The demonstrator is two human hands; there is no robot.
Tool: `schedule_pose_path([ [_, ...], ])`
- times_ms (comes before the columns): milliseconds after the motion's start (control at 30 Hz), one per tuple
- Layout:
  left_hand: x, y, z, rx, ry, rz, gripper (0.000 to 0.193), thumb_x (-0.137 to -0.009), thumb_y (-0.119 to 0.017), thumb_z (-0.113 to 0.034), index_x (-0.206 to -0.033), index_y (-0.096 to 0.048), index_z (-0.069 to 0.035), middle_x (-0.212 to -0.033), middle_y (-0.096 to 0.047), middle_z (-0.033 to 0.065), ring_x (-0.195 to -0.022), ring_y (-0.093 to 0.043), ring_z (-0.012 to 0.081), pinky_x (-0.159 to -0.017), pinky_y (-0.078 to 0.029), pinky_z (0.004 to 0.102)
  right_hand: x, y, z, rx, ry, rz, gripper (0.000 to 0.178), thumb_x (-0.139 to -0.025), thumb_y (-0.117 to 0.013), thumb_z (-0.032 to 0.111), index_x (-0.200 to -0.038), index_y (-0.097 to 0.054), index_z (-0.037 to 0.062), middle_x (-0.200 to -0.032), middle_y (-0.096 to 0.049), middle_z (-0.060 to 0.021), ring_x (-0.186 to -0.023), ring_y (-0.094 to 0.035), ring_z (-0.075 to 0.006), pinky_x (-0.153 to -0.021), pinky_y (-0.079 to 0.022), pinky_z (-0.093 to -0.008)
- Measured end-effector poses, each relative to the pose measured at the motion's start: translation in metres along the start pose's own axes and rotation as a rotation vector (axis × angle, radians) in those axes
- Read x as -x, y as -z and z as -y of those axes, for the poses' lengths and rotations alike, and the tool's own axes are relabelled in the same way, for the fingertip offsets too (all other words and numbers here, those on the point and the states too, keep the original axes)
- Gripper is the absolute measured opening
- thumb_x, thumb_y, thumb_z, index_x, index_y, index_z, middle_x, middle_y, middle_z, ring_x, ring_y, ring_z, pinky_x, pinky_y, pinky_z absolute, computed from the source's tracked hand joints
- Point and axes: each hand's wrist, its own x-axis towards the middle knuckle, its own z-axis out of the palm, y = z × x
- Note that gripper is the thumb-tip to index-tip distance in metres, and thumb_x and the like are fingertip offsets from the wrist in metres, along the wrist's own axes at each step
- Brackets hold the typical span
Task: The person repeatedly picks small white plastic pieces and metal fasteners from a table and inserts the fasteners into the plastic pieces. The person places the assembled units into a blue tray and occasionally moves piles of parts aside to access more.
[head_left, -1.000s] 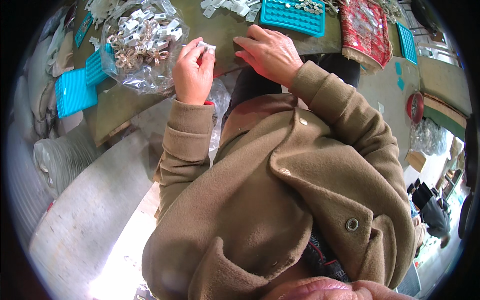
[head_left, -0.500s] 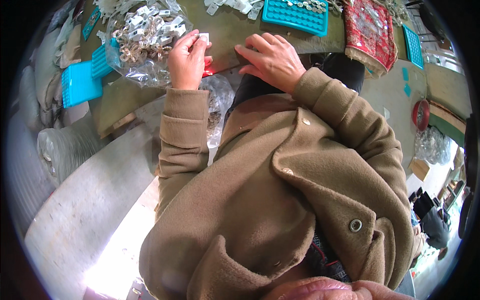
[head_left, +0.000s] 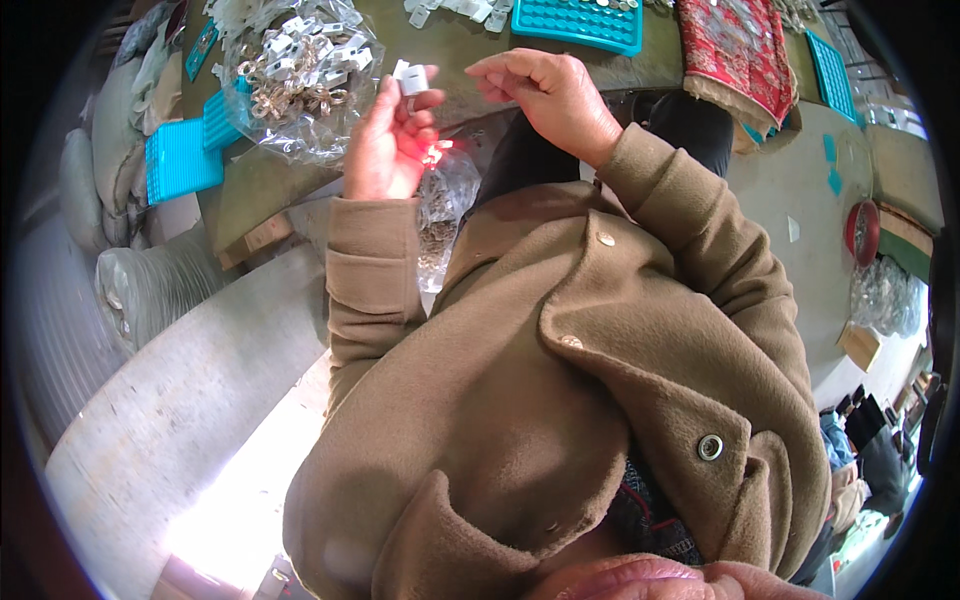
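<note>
My left hand (head_left: 388, 145) is turned palm up beside the clear bag. Its fingers hold a small white tag card (head_left: 413, 80) upright near the fingertips, and red light falls on the palm. To the right, above the table's front edge, my right hand (head_left: 556, 95) points left with bent fingers drawn together. Whatever may be between those fingertips is hidden or too small to name. A clear plastic bag (head_left: 305, 140) holds several white tag cards and gold-coloured ring-like pieces. Below my left hand is another clear bag (head_left: 440, 215) of small brownish pieces.
A blue ridged tray (head_left: 580, 38) with small round pieces lies at the far middle of the table (head_left: 455, 60). Loose white cards (head_left: 485, 12) are left of it. To the right is a red patterned cloth (head_left: 735, 60). Blue trays (head_left: 185, 165) stand at the left edge.
My left hand has rolled palm up and shows more of the white tag card. My right hand has risen off the table edge, and its fingers have drawn together. The view has shifted slightly.
</note>
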Motion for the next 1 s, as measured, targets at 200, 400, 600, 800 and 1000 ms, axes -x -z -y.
schedule_pose_path([
  [200,-0.001,-0.030,0.025,0.027,0.090,0.100,0.029,-0.100,-0.058,-0.027,-0.115,-0.064,-0.003,-0.099,-0.070,0.0057,-0.075,-0.061,0.0048,-0.062,-0.051,0.0209,0.007,0.016,0.016,-0.064,-0.061,-0.138,0.014,-0.093,-0.062,0.004,-0.106,-0.067,0.0023,-0.092,-0.072,-0.0056,-0.087,-0.069,-0.0117,-0.081,-0.056,-0.0261],
  [400,-0.005,-0.051,0.035,0.089,0.110,0.085,0.019,-0.096,-0.065,-0.026,-0.105,-0.065,-0.008,-0.093,-0.069,0.0025,-0.073,-0.062,0.0055,-0.060,-0.052,0.0209,0.012,0.026,0.008,0.067,0.064,-0.179,0.011,-0.090,-0.065,0.003,-0.101,-0.063,0.0009,-0.099,-0.068,-0.0051,-0.089,-0.064,-0.0119,-0.081,-0.052,-0.0249],
  [600,-0.010,-0.068,0.038,0.163,0.206,0.099,0.018,-0.096,-0.065,-0.027,-0.102,-0.065,-0.009,-0.081,-0.064,-0.0008,-0.064,-0.058,0.0061,-0.056,-0.050,0.0223,0.012,0.033,-0.004,0.037,0.186,-0.208,0.011,-0.087,-0.065,0.003,-0.097,-0.062,0.0022,-0.090,-0.065,-0.0114,-0.081,-0.065,-0.0251,-0.073,-0.052,-0.0320],
  [800,-0.014,-0.084,0.049,-0.087,-0.017,-0.038,0.012,-0.094,-0.068,-0.021,-0.092,-0.064,-0.010,-0.075,-0.063,-0.0011,-0.056,-0.055,0.0052,-0.050,-0.046,0.0191,0.012,0.038,-0.010,0.210,0.263,-0.213,0.010,-0.084,-0.064,0.004,-0.093,-0.062,0.0037,-0.085,-0.064,-0.0131,-0.078,-0.065,-0.0332,-0.066,-0.053,-0.0374],
  [1000,-0.015,-0.079,0.039,-0.039,0.162,-0.070,0.015,-0.095,-0.066,-0.025,-0.095,-0.064,-0.011,-0.079,-0.065,-0.0007,-0.060,-0.054,0.0039,-0.052,-0.044,0.0173,0.012,0.035,-0.015,-0.153,0.041,-0.175,0.010,-0.088,-0.066,0.008,-0.097,-0.067,0.0031,-0.084,-0.069,-0.0113,-0.075,-0.068,-0.0215,-0.068,-0.054,-0.0303],
])
